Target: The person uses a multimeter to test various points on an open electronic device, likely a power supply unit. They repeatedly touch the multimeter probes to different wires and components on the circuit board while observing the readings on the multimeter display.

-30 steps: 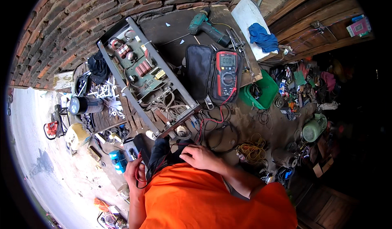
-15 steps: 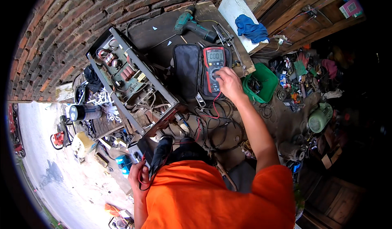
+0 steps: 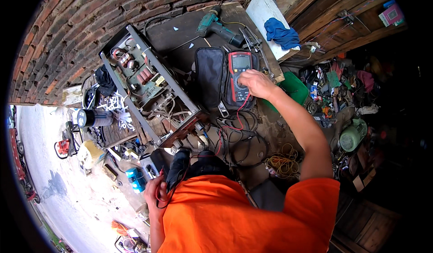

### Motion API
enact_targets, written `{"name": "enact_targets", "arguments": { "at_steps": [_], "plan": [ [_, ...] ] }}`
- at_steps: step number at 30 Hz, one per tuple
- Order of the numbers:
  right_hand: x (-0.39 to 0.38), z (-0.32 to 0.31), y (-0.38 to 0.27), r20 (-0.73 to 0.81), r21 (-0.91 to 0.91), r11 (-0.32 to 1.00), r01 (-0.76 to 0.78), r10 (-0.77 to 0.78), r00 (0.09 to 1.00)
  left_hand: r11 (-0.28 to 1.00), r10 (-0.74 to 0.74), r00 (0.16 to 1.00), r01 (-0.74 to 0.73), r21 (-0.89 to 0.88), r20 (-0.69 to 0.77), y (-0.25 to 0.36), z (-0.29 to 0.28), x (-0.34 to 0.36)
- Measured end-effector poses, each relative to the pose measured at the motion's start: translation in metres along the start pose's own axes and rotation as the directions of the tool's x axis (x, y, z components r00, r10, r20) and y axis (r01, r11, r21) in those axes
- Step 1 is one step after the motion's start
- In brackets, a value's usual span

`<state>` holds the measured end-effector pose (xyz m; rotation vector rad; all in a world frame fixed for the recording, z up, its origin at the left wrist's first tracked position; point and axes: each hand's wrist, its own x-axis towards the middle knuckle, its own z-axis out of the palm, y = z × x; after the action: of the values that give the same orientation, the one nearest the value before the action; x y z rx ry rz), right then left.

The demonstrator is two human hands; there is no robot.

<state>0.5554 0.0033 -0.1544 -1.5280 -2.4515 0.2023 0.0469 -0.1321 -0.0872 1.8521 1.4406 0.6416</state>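
The red and grey multimeter (image 3: 240,62) lies in its unfolded black case (image 3: 209,74) on the workbench. My right hand (image 3: 258,84) reaches over it, fingers closed on its rotary dial, which they mostly hide. The meter's display looks blank. From its lower end a red test lead (image 3: 239,117) loops down toward my body. Low on the left, my left hand (image 3: 155,193) is closed round the test probes, a red one sticking up past the fingers and red and black leads hanging beside it. Left of the case sits an opened metal chassis (image 3: 151,83) with circuit boards and wiring exposed.
A teal cordless drill (image 3: 218,28) lies at the bench's back, near a blue cloth (image 3: 282,34) on a white board. A green bin (image 3: 295,88) stands right of the bench. Cables (image 3: 246,140) coil on the floor, and a green motor (image 3: 353,135) is farther right.
The multimeter's display has gone from showing digits to blank. My right hand stays at the dial, its elbow swung outward. The left hand still holds the probes. The view has shifted slightly.
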Motion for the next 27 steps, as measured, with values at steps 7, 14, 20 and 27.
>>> {"name": "enact_targets", "arguments": {
  "at_steps": [7,14,20,27],
  "plan": [
    [0.007,-0.014,0.004,0.031,0.029,1.000,0.007,-0.008,0.999,0.998,-0.055,0.996,0.054,0.018,0.068,0.003,-0.003,0.003],
    [-0.048,-0.012,-0.024,-0.388,0.600,0.670,-0.437,0.721,0.574,1.000,0.011,1.000,-0.011,-0.015,0.010,0.001,-0.003,0.008],
    [-0.083,0.006,-0.106,-0.281,0.813,0.430,-0.392,0.880,0.383,0.998,0.063,0.996,-0.062,-0.008,0.064,0.004,-0.016,0.021],
    [-0.036,-0.035,-0.309,-0.177,0.811,0.556,-0.182,0.530,0.829,0.956,0.292,0.893,-0.277,-0.092,0.342,0.007,-0.035,0.059]
  ]
}}
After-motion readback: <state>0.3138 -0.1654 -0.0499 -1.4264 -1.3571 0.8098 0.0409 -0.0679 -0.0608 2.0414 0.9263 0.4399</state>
